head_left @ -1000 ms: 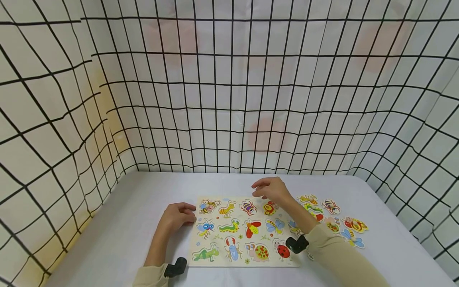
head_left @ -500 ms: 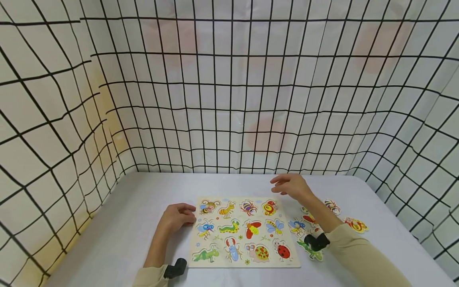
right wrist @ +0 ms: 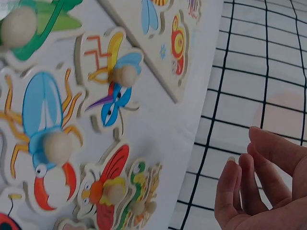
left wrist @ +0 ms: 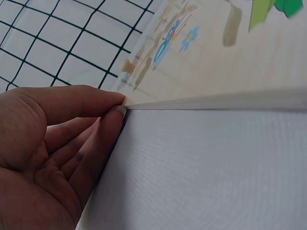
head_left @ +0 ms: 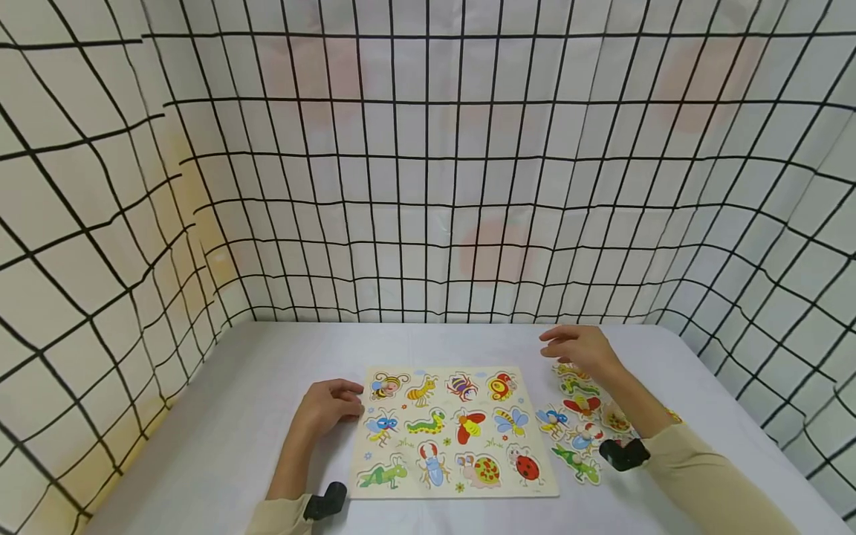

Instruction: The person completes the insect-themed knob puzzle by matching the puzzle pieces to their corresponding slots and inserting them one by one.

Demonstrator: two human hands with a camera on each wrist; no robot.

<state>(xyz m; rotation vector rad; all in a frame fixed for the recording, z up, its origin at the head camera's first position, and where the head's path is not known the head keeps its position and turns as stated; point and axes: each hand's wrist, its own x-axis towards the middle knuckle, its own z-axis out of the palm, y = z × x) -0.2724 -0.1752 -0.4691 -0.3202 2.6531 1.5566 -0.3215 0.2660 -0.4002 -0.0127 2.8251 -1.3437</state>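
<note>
A cream wooden puzzle board [head_left: 401, 446] with insect pictures lies flat on the white table. My left hand [head_left: 331, 405] is at its left side; in the left wrist view, thumb and finger [left wrist: 81, 103] pinch the board's edge. My right hand [head_left: 582, 348] hovers beyond the board's far right corner with nothing in it, fingers loosely bent. Below it lie loose knobbed insect pieces: a mosquito [head_left: 552, 420], a red-winged fly [head_left: 582, 405], a stag beetle [right wrist: 41, 112], a green grasshopper [head_left: 578, 465] and a caterpillar [head_left: 578, 387]. The right forearm hides part of the pile.
A black grid net [head_left: 428, 186] over white cloth walls in the table [head_left: 267, 357] at the back and both sides. Each wrist wears a small black camera [head_left: 325, 501]. The loose pieces lie close to the board's right edge.
My right hand has moved rightward from above the board's far edge to over the loose pieces. The board's right-hand pictures are uncovered. My left hand has stayed at the left edge.
</note>
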